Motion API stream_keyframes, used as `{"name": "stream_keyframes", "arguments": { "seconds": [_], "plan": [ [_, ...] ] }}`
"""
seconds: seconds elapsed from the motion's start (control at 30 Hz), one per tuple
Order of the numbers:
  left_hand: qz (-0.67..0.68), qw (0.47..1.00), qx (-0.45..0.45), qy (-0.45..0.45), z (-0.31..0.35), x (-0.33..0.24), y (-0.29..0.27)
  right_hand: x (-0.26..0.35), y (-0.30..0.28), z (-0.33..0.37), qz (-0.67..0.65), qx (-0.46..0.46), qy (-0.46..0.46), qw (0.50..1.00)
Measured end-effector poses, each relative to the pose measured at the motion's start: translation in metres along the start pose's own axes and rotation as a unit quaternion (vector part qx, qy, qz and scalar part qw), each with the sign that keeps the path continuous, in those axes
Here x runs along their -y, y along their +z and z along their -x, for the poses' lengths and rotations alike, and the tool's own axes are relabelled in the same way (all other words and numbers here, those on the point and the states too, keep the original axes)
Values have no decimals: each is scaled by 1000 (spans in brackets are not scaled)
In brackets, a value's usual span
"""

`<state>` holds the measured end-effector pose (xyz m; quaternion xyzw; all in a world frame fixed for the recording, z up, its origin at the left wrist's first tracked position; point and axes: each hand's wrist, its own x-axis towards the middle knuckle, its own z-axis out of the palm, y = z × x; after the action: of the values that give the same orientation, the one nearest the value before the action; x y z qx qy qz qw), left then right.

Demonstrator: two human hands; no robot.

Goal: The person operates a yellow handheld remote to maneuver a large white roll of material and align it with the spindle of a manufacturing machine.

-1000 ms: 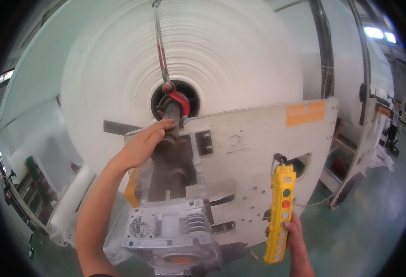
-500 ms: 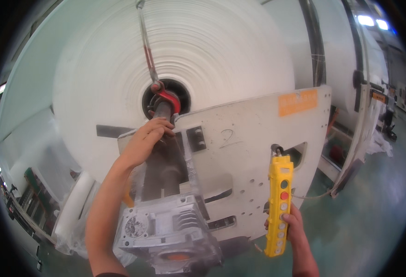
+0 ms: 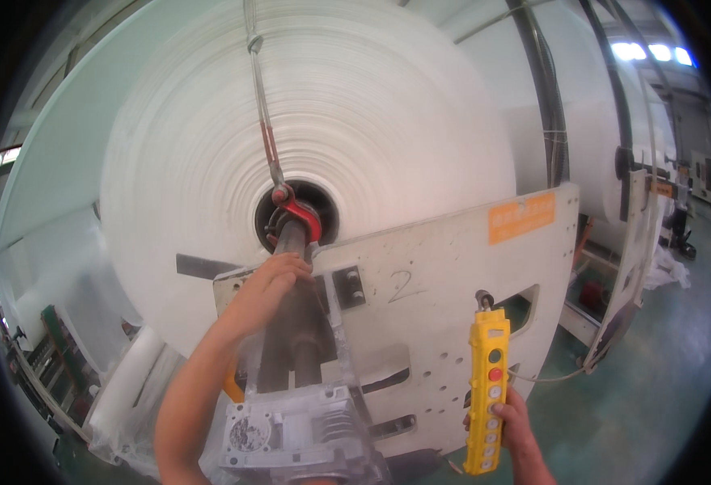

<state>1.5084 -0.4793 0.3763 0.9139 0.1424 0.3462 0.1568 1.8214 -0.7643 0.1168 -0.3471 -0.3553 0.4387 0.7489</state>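
My left hand (image 3: 268, 289) lies across a dark steel shaft (image 3: 292, 236), its fingers together and curved over the top. The shaft runs out of the dark core (image 3: 323, 202) of a huge white roll (image 3: 420, 129). Around the shaft near the core sits a red hook (image 3: 310, 217), hanging from a sling (image 3: 262, 97). In my right hand (image 3: 519, 427) is a yellow crane pendant control (image 3: 478, 396), held upright with the thumb at a button partway down. The fingers behind the pendant are mostly hidden.
A pale machine side plate (image 3: 444, 283) with slots and holes stands beside the shaft. Below my left hand is a grey gearbox (image 3: 291, 436). Clear plastic wrap (image 3: 137, 404) lies at the left, and green floor (image 3: 614, 404) extends right. More white rolls (image 3: 586, 145) stand behind.
The whole scene sits lower in the picture, as the view has tilted up. My left hand stays on the shaft, and my right hand keeps its grip on the pendant control.
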Motion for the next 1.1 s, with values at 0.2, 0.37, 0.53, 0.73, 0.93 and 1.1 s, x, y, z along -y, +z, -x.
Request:
{"name": "stream_keyframes", "arguments": {
  "seconds": [0.2,0.37,0.53,0.73,0.93,1.1],
  "plan": [
    [-21,1000,12,3,5,-4,-8,-8,7,-17,25,-8,-8,1000],
    [-50,998,22,33,2,-2,-6,-2,18,-33,26,-17,-13,999],
    [-40,998,40,43,-1,2,-8,7,45,-47,28,6,-26,999],
    [93,995,-13,-23,12,-7,-12,1,56,-65,9,67,-52,996],
    [39,999,-6,-10,-4,5,1,7,62,-72,13,58,-32,998],
    [27,999,-12,-21,4,1,3,6,61,-60,11,69,-31,997]
  ]
}}
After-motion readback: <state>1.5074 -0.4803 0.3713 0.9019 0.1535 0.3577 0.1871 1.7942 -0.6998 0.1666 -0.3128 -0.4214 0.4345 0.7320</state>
